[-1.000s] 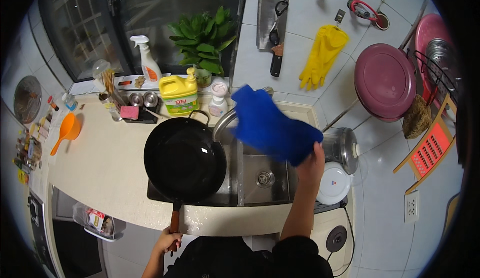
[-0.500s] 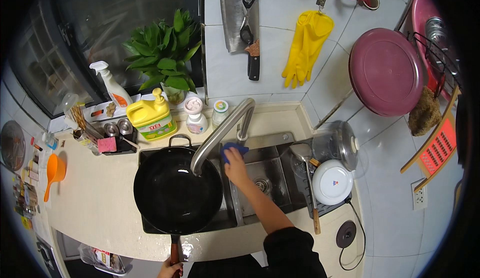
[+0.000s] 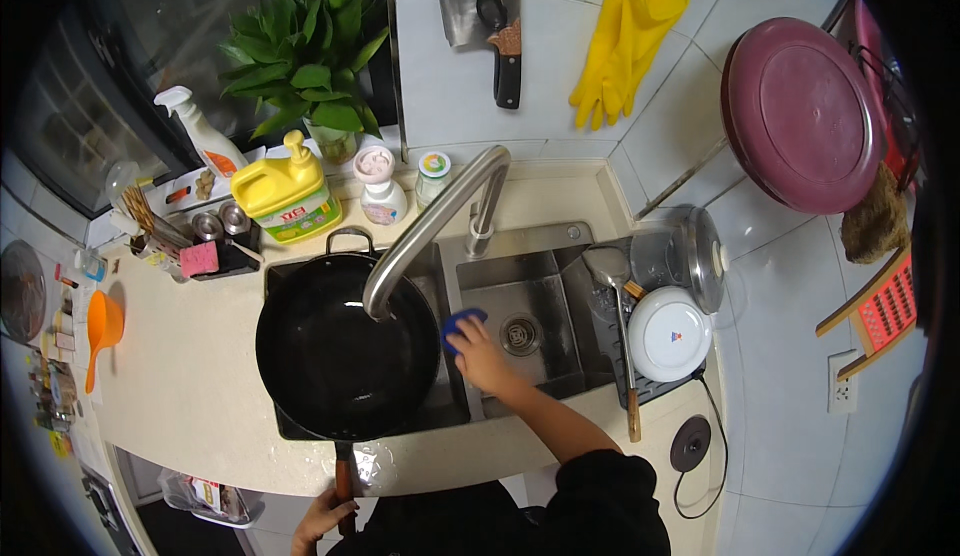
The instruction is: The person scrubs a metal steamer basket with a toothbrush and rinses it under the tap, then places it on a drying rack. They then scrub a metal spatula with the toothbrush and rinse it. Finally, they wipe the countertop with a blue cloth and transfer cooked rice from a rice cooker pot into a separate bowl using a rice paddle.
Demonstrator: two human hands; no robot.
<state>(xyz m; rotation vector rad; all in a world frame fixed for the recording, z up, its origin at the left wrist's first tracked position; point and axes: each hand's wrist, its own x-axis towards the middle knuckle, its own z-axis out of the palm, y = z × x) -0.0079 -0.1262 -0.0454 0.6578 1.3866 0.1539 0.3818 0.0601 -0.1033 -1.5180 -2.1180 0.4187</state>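
Tall curved steel faucet [image 3: 430, 223]: its spout is hanging above the round black wok [image 3: 340, 356], blocking a straight descent there.
Square steel basin [image 3: 505, 291]: is lying open right of the faucet, while the right hand [image 3: 480, 356] and blue cloth [image 3: 464, 317] are occupying its left edge.
Beige counter [image 3: 190, 356]: is offering room far left of the faucet.
Long-handled steel spatula [image 3: 624, 336], round white bowl [image 3: 665, 341]: are crowding the space farther right of the faucet.

To the right of the round black wok [image 3: 340, 356], we see only an edge of the bright blue cloth [image 3: 466, 315]; the right hand [image 3: 484, 359] hides the rest. The wok covers most of the steel sink's left basin [image 3: 451, 388]. Above and right of the wok, the upper edge cuts off the broad steel cleaver [image 3: 460, 6]. Far left of it, the small bottles and jars [image 3: 55, 386] are too tiny for us to identify.
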